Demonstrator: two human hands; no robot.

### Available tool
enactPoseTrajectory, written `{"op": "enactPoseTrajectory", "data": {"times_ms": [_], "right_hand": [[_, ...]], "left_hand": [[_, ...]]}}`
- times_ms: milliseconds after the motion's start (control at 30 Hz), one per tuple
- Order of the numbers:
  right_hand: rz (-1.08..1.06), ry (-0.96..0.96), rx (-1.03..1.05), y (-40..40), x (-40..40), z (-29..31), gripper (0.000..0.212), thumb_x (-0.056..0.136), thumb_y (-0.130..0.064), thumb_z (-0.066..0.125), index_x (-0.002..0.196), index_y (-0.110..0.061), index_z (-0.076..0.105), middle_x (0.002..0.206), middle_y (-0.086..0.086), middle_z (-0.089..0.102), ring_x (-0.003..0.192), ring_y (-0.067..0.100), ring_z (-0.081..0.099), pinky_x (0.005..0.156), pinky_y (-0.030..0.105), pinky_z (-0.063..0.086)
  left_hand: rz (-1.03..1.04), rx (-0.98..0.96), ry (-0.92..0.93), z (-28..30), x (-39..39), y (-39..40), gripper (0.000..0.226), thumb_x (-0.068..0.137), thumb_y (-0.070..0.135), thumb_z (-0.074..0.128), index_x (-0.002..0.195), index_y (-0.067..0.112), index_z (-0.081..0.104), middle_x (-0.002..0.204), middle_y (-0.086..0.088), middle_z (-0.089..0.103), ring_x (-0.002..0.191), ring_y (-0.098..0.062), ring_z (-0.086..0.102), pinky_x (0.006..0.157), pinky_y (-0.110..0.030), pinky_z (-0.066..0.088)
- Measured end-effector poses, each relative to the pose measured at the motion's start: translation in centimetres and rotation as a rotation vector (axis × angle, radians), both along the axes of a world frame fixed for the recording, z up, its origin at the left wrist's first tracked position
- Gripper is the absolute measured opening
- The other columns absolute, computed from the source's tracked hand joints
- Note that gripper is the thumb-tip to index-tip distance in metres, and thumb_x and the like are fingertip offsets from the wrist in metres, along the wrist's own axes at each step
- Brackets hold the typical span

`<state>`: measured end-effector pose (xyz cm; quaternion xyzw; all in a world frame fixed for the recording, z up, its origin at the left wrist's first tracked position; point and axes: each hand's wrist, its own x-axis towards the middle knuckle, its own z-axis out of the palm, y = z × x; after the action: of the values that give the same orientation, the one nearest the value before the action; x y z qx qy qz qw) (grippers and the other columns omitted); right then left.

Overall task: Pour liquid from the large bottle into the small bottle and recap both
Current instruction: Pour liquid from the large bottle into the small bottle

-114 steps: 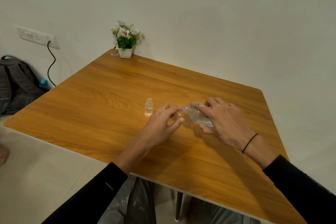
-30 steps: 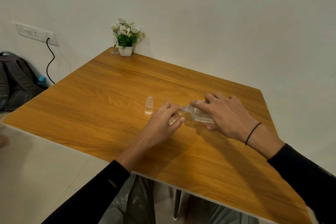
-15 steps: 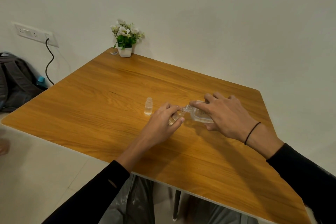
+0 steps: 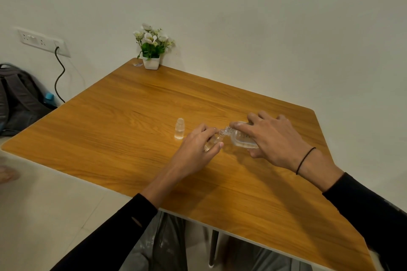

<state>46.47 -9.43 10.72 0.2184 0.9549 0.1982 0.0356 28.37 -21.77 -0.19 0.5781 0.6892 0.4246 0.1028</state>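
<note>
Since a second ago little has shifted: our right hand has kept the large bottle tipped, neck at the mouth of the small bottle. We should tilt slowly and keep the mouths aligned above the worktop. Our left hand has a closed grip on the small bottle; the right wraps the large one. A clear cap stands just left.

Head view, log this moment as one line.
step: pouring | right hand: large bottle tilted | left hand: small bottle | cap: on table
</note>
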Motion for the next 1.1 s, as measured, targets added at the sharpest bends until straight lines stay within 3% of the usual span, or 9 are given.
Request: {"op": "enactPoseTrajectory", "data": {"times_ms": [267,700,1100], "right_hand": [[-0.002,0.006,0.003,0.0,0.0,-0.2,0.091,0.082,-0.056,0.080,0.155,-0.047,0.026,0.128,-0.003,0.055,0.110,0.019,0.050,0.076,0.039,0.044],[-0.001,0.016,0.018,0.4,0.0,-0.6,0.094,0.077,-0.054,0.084,0.152,-0.047,0.029,0.127,-0.001,0.058,0.109,0.021,0.053,0.075,0.042,0.048],[-0.010,0.075,-0.005,0.5,0.4,-1.6,0.088,0.083,-0.056,0.078,0.153,-0.047,0.026,0.123,-0.003,0.057,0.106,0.019,0.052,0.073,0.038,0.045]], "left_hand": [[0.003,0.001,-0.007,0.1,0.0,-0.1,0.032,0.103,0.031,0.068,0.132,0.017,0.069,0.107,0.001,0.058,0.098,-0.015,0.058,0.088,-0.033,0.050],[-0.006,0.005,-0.009,0.1,0.0,0.0,0.027,0.104,0.032,0.067,0.127,0.019,0.070,0.105,0.001,0.058,0.097,-0.016,0.059,0.089,-0.040,0.053],[-0.008,0.030,-0.038,-0.2,0.0,0.1,0.026,0.103,0.031,0.068,0.126,0.021,0.071,0.104,0.002,0.060,0.099,-0.014,0.060,0.090,-0.035,0.053]]}}
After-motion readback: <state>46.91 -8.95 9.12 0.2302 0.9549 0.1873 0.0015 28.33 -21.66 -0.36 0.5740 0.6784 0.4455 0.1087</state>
